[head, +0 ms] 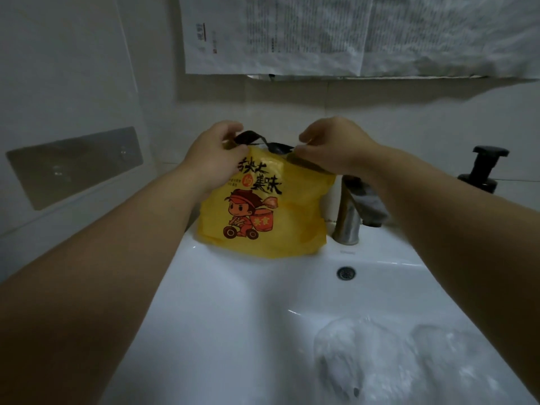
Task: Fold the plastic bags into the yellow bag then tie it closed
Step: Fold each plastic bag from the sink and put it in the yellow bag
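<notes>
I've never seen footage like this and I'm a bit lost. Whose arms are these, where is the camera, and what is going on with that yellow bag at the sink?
There is no machine here. The one picture comes from a camera worn on a person's head, looking forward and down, so both bare arms reach in from the bottom edge. The left hand and the right hand each pinch the top of a yellow bag printed with a cartoon delivery rider. Dark handle strips stretch between the hands, which looks like tying. The bag's bottom rests on the back rim of a white sink, left of the metal tap. A clear plastic bag lies in the basin. A black pump bottle stands at the right.
</notes>
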`<state>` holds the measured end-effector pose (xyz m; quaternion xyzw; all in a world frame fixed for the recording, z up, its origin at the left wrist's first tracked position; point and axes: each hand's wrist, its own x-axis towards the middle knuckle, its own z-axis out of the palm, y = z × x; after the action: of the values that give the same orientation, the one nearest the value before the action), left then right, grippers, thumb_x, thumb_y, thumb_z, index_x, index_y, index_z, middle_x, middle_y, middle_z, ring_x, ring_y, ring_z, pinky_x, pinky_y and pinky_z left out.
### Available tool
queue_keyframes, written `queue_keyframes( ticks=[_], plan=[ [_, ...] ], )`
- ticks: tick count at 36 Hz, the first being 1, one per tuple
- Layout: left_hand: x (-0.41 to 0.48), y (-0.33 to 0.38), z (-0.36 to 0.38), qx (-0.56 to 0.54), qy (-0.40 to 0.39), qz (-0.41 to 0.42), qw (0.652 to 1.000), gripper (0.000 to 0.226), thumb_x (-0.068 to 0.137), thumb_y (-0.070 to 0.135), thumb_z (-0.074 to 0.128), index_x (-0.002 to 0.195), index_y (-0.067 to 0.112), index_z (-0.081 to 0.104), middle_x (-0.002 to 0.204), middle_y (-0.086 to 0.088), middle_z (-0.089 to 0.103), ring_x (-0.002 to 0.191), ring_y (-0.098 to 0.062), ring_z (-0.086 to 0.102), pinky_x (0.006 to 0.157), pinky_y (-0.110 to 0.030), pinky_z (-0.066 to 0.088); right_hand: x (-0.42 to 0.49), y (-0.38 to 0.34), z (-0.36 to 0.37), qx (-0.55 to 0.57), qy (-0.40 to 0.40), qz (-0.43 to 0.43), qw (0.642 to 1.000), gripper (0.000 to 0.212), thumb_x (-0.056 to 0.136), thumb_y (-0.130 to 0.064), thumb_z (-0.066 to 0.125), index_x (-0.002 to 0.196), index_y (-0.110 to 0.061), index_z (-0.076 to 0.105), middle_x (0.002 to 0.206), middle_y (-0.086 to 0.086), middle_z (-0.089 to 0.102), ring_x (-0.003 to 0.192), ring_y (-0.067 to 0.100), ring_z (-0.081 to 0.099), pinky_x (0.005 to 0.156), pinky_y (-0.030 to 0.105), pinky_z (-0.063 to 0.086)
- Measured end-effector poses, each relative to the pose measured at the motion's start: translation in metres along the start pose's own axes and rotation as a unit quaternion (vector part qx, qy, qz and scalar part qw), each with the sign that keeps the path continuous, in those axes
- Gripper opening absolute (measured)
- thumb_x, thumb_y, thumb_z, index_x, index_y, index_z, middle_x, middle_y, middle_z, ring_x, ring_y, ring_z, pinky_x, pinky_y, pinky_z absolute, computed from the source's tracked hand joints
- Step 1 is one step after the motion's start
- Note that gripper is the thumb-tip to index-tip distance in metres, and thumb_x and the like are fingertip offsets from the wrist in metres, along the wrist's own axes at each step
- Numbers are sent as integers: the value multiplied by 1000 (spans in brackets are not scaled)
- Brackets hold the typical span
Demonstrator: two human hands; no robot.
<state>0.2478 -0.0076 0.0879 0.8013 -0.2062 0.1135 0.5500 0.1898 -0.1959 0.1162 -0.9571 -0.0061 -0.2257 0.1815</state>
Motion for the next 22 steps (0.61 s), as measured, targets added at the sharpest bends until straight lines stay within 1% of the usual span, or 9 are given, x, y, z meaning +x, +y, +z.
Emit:
queue_keyframes(
  ticks=[2,4,8,11,13,14,18,20,22],
  plan=[
    [-10,2,-3,20,11,4,1000,49,95,19,59,141,24,43,146,-1,40,125,-23,49,101,-42,48,-13,0,-6,44,49,-3,998,32,94,-31,56,121,-14,64,123,3,63,109,16,58,92,28,46],
    [-23,6,-4,15,19,-2,1000,52,94,22,60,142,24,42,145,-2,40,125,-24,49,103,-45,46,-30,-1,-11,68,84,-7,994,29,95,-25,55,118,-12,66,120,3,65,100,9,56,82,20,41],
    [-61,19,0,-15,34,-6,999,34,93,21,61,127,25,56,124,6,55,113,-19,57,98,-38,49,-73,-7,-21,98,128,0,987,25,93,-21,56,113,-12,69,100,-1,65,88,6,54,76,17,38],
    [-94,23,12,-17,-2,-9,1000,21,94,20,60,115,25,61,105,8,61,97,-12,61,84,-27,51,-111,-11,-24,123,126,22,984,23,92,-21,57,108,-13,70,89,-2,63,82,10,57,71,20,42],
    [-124,19,27,-25,-45,-21,998,18,94,19,59,112,21,62,91,9,61,83,-9,59,75,-26,50,-142,-9,-19,114,103,37,987,20,91,-20,57,101,-11,72,86,1,66,78,14,59,65,23,45],
    [-138,17,36,-31,-62,-29,997,16,94,19,59,110,21,62,87,9,60,82,-10,57,74,-26,49,-157,-7,-15,102,83,44,990,20,90,-20,57,98,-9,72,87,3,68,77,16,60,65,24,47],
    [-193,-1,70,-24,-148,-81,985,14,95,17,60,108,21,63,91,4,61,88,-14,58,72,-25,47,-213,8,6,75,-30,106,991,23,91,-21,58,100,-7,73,95,9,70,73,15,59,63,23,46],
    [-216,-12,83,1,-196,-100,975,19,94,18,61,112,18,64,98,2,61,91,-14,57,75,-25,47,-237,16,18,75,-84,149,982,24,91,-24,60,103,-8,72,103,10,70,82,18,59,69,26,46],
    [-229,-20,90,43,-233,-101,966,21,93,20,62,113,18,66,104,2,62,98,-15,58,82,-26,45,-257,19,27,51,-191,176,964,36,91,-33,61,118,-10,66,121,8,64,99,19,58,83,28,46]
  ],
)
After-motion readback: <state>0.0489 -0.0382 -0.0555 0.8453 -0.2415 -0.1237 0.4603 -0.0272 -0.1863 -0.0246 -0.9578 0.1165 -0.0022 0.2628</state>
